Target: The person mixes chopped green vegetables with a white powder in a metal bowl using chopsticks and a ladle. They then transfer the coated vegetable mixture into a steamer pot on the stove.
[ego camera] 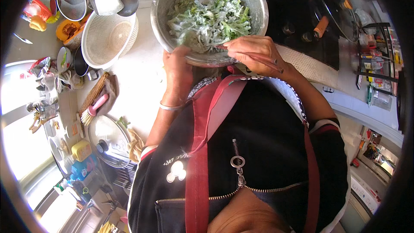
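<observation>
A large metal mixing bowl (155, 16) holds chopped leafy greens (223, 16) coated in white powder, which looks like flour. Its near rim is gripped by my left hand (177, 69), blurred, with the fingertips just over the edge. Above the right part of that rim, my right hand (258, 51) is closed around a pair of reddish-brown chopsticks (262, 60). Their tips reach down among the greens at the near side of the bowl. White smears cover the inner wall.
Left of the bowl, a white plastic colander (110, 37) leans near cut pumpkin (68, 29) and hanging ladles (127, 1). A straw brush (97, 94) and glass pot lid (108, 140) lie nearer. On the right are a black cooktop (291, 13) and another glass lid (333, 9).
</observation>
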Available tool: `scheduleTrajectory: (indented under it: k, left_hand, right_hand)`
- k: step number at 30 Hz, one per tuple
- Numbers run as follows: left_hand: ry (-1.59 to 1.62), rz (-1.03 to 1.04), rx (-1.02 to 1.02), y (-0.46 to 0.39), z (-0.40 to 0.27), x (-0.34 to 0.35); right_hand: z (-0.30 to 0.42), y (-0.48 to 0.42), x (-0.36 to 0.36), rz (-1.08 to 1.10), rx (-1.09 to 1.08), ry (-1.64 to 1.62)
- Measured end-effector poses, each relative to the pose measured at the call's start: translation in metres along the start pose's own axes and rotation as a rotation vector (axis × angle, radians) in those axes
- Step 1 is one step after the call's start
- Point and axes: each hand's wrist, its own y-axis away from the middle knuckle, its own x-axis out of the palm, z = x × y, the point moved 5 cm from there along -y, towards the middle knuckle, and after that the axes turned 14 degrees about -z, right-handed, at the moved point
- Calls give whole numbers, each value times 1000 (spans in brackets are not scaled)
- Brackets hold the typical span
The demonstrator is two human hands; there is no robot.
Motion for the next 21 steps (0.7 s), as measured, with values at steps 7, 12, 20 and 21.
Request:
scheduleTrajectory:
  k: [7, 12, 20, 21]
  left_hand:
    - [-85, 36, 21, -7, 5, -14]
    - [-102, 15, 3, 3, 6, -10]
    - [-167, 67, 46, -4, 6, -13]
    - [-173, 67, 49, -6, 7, -14]
  right_hand:
    - [-19, -28, -51, -219, 216, -8]
    - [-19, -37, -74, -382, 343, 25]
    - [-30, -17, -12, -404, 472, -195]
    - [-25, -20, -14, -407, 447, -220]
